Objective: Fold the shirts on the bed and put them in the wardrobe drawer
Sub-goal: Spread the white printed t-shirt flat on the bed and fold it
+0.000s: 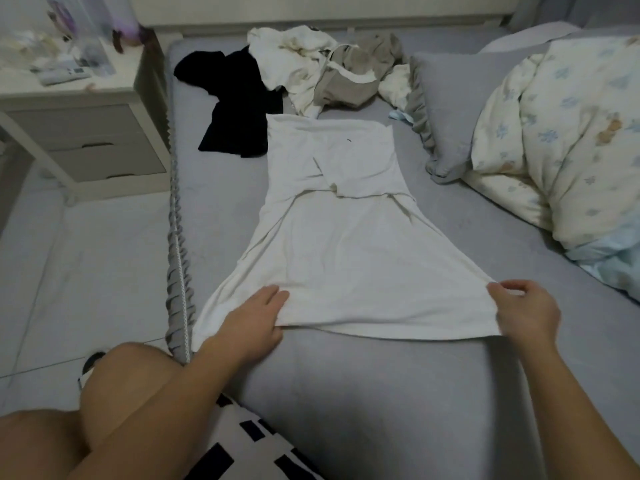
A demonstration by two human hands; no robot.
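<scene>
A white shirt (339, 237) lies flat on the grey bed (398, 393), its sleeves folded in across the upper part. My left hand (258, 322) pinches the near left corner of the hem. At the near right corner my right hand (524, 311) grips the hem, and the edge is stretched between both hands. A black shirt (235, 102) lies crumpled beyond it to the left. Further back sits a heap of cream and beige garments (329, 67).
A grey pillow (446, 109) and a patterned duvet (561, 133) fill the right side of the bed. A white nightstand (86, 140) with clutter on top stands left of the bed on the tiled floor. My bare knee (128, 382) is at the bed's left edge.
</scene>
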